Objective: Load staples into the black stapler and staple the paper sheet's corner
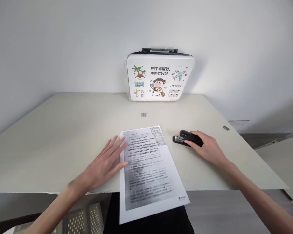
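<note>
A printed sheet of paper (146, 172) lies on the table, its lower end hanging over the front edge above my lap. My left hand (107, 159) rests flat at the sheet's left side, fingers spread, with the fingertips on the paper. To the right of the paper, my right hand (207, 146) grips a black stapler (191, 138), thumb and fingers around its rear part. The stapler's nose points left toward the sheet, apart from it. Whether more sheets lie beneath the top one, I cannot tell.
Against the wall at the back of the table (63, 136) stands a white case (161, 78) with cartoon prints and a black handle. A small grey piece (143, 114) lies before it; another small piece (226, 128) is near the right edge. Plastic baskets (83, 219) sit below, left.
</note>
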A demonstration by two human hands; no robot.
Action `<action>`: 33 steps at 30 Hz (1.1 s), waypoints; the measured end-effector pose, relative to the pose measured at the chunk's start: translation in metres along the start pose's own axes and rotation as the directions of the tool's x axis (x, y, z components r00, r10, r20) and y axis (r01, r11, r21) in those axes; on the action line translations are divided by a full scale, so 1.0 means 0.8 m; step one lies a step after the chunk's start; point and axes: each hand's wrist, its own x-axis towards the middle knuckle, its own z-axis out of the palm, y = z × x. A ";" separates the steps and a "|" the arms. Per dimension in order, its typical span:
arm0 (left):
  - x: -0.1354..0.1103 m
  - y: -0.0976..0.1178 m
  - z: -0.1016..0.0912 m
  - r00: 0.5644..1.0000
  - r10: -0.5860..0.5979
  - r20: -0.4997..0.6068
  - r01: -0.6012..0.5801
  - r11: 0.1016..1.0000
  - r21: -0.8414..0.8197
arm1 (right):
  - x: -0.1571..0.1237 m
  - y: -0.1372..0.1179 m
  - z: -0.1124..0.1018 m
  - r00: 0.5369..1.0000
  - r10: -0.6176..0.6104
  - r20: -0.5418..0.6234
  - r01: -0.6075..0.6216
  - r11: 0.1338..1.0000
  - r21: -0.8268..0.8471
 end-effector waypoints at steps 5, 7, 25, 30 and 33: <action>-0.018 0.027 0.000 0.995 0.032 0.090 -0.034 0.999 0.030 | -0.001 0.021 0.001 0.983 0.009 -0.181 -0.003 0.999 0.035; -0.009 0.042 0.008 0.990 0.047 0.131 -0.052 0.998 0.031 | -0.001 0.021 0.001 0.966 0.003 -0.258 0.008 0.999 0.043; 0.330 0.120 0.101 0.944 0.217 0.249 -0.211 0.976 -0.048 | -0.036 -0.022 -0.072 0.895 -0.255 -0.366 0.299 0.952 0.070; 0.362 0.130 0.116 0.965 0.246 0.091 -0.219 0.947 -0.237 | -0.034 -0.019 -0.073 0.943 -0.111 -0.314 0.158 0.979 0.129; 0.334 0.107 0.106 0.982 0.175 -0.069 -0.187 0.873 -0.450 | -0.026 -0.020 -0.070 0.970 -0.046 -0.240 0.094 0.977 0.191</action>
